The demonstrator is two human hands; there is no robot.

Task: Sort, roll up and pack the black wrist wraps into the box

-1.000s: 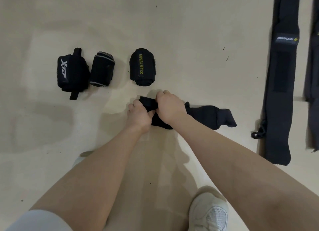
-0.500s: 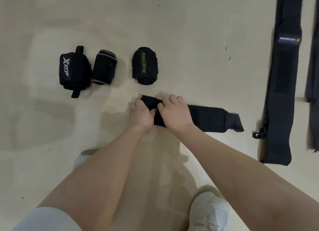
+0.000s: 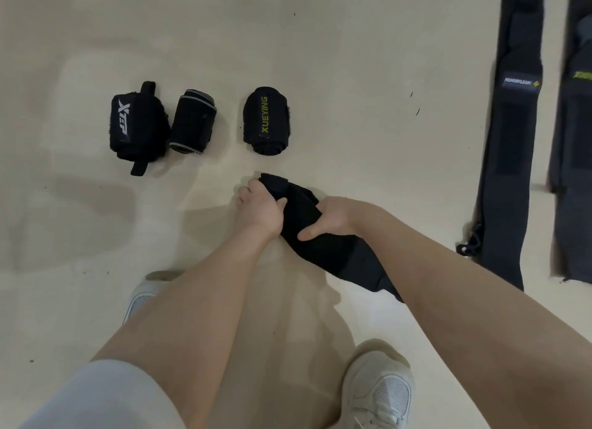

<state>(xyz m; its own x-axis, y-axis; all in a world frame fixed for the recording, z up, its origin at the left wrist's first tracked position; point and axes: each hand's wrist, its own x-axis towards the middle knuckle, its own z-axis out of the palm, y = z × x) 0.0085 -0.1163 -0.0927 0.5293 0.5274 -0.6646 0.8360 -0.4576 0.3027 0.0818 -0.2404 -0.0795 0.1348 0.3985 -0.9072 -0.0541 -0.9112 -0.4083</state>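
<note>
Wrist wrap, black and partly rolled, lies at the centre of the frame on the pale floor, its loose tail running toward the lower right under the right forearm. Left hand grips the rolled end, fingers curled round it. Right hand holds the strap just beside the roll, thumb pressed on top and fingers tucked beneath. Three finished rolls sit in a row in the upper left: the XTEP roll touching the grey-edged roll, and the XUEYING roll a little apart. Two flat wraps lie lengthwise along the right edge of the frame. White shoes show at the bottom.
</note>
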